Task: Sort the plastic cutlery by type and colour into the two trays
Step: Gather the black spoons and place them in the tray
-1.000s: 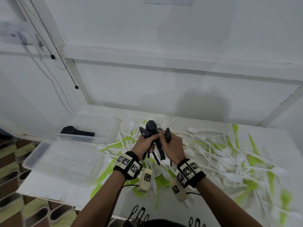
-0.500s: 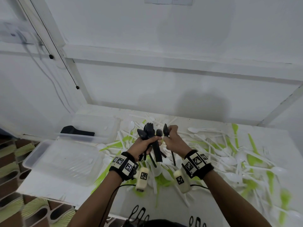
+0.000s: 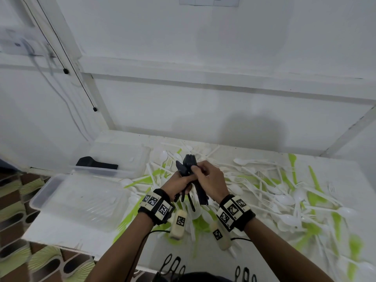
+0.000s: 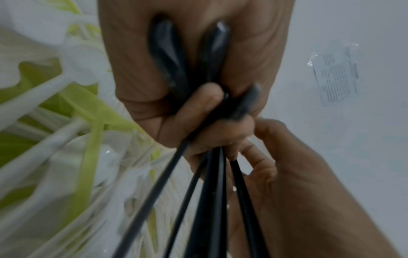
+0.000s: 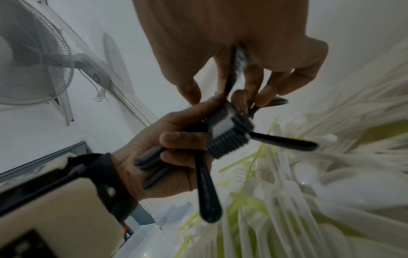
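Gripping black cutlery bundle [image 3: 190, 176], left fingers [image 5: 174, 137] curled, right fingers [image 5: 249, 82] seemingly pinching it

One head view from above, two wrist views close in on the same held bundle.

The head camera looks forward and down over both forearms at the tabletop [image 3: 264, 159], with the wall filling the upper half of the frame and the two hands meeting at centre. The left wrist camera sits very near the left hand [image 4: 198, 69], looking along it from below; the black cutlery bundle [image 4: 212, 192] fills the middle and the right hand [image 4: 287, 174] enters lower right. The right wrist camera looks along the right hand [image 5: 243, 43] at the top, catching the left hand [image 5: 154, 157] lower left. All three views share the bundle and both hands.
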